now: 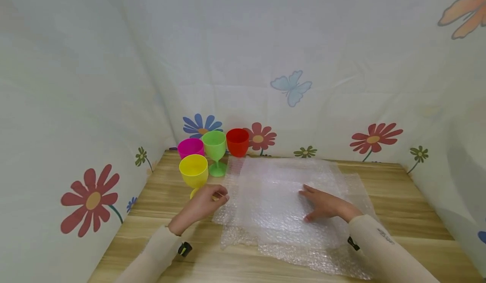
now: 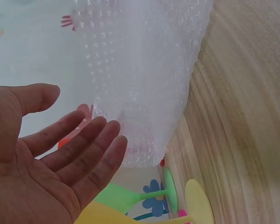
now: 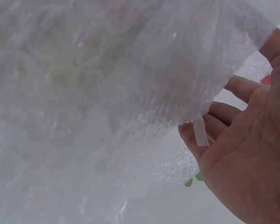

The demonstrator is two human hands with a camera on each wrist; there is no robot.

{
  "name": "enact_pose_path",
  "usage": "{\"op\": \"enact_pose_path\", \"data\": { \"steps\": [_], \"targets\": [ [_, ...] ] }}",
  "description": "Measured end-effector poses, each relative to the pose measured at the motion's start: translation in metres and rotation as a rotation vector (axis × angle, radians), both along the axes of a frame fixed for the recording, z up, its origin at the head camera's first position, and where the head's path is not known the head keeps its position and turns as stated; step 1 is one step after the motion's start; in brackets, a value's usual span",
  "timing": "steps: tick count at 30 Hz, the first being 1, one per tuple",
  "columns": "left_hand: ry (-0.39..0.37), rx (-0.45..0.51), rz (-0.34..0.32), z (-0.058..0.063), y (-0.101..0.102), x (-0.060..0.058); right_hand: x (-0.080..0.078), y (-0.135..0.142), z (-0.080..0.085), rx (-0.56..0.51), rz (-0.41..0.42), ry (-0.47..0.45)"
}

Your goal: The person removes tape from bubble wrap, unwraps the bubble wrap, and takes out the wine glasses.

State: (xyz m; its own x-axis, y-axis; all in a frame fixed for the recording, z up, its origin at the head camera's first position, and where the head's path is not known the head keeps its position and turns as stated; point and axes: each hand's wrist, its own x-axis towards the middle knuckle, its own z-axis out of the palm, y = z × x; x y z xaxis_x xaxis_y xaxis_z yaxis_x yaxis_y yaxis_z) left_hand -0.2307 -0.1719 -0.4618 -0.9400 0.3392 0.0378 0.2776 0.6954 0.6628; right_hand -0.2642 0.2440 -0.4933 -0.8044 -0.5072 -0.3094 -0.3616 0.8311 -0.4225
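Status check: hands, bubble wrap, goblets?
Left hand open, empty, beside yellow goblet. Right hand flat on bubble wrap. Green goblet at the wrap's far left corner.

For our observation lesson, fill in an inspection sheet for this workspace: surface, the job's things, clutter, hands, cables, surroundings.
Surface: wooden table, bare at the edges.
Job's things: bubble wrap sheets spread flat; yellow goblet nearest the left hand.
Clutter: green goblet, pink goblet, red goblet at the back.
Hands: left hand open beside the yellow goblet; right hand flat on the wrap.
Cables: nothing seen.
Surroundings: flower-printed cloth walls.
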Motion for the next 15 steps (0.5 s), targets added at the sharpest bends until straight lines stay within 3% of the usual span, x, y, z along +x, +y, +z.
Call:
{"op": "enact_pose_path", "data": {
  "steps": [15],
  "targets": [
    [0.021, 0.003, -0.006, -0.002, 0.003, 0.005, 0.002, 0.024, 0.001, 0.015, 0.012, 0.008]
  ]
}}
